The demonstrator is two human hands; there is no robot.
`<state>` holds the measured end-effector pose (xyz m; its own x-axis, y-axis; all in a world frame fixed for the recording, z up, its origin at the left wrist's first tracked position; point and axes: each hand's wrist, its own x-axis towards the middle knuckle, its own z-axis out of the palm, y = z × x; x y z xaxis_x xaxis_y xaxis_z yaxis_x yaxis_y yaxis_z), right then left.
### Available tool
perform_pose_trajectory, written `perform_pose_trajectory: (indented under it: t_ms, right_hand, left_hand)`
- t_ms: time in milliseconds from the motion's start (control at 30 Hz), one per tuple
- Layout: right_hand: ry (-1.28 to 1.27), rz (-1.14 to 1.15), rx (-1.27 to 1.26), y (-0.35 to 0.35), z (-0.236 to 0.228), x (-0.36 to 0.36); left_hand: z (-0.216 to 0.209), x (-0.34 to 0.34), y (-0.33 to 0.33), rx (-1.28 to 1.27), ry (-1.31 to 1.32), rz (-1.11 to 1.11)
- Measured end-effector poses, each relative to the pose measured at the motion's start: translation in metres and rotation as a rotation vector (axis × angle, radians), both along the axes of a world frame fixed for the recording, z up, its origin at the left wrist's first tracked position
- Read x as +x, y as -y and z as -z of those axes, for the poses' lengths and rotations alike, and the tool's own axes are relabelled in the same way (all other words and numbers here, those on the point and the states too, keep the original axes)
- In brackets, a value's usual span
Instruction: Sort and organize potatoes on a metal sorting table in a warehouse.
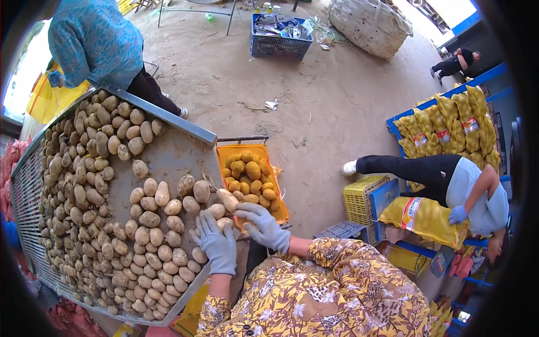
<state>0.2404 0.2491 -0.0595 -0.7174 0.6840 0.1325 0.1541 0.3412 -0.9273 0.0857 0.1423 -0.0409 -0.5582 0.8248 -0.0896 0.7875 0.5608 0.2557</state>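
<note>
Potato (227, 199) gripped in right hand (263, 226); left hand (218, 245) flat, fingers spread, beside.

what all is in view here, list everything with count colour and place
potatoes: too many to count, tan-brown, spread over the sorting table
sorting table: one, grey metal, left half of the view
orange crate: one, part-filled with potatoes, at the table's right edge
blue crate: one, top centre on the dirt floor
large sack: one, whitish, top right
yellow mesh bags: several, filled, stacked at right
yellow crate: one, right of centre
other people: three, one top left, one bending over a yellow bag at right, one far top right
left hand: grey glove, resting on potatoes at the table edge
right hand: grey glove, beside a potato near the orange crate
</note>
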Motion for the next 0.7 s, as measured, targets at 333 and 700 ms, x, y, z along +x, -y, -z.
perform_pose_trajectory:
  t_ms: [333, 700]
  right_hand:
    - [0.879, 0.504, -0.325, -0.121, 0.168, -0.056]
    - [0.807, 0.420, -0.479, -0.174, 0.225, -0.060]
  left_hand:
    - [-0.007, -0.008, -0.012, 0.076, 0.081, 0.106]
    - [-0.010, -0.009, -0.018, 0.121, 0.113, 0.060]
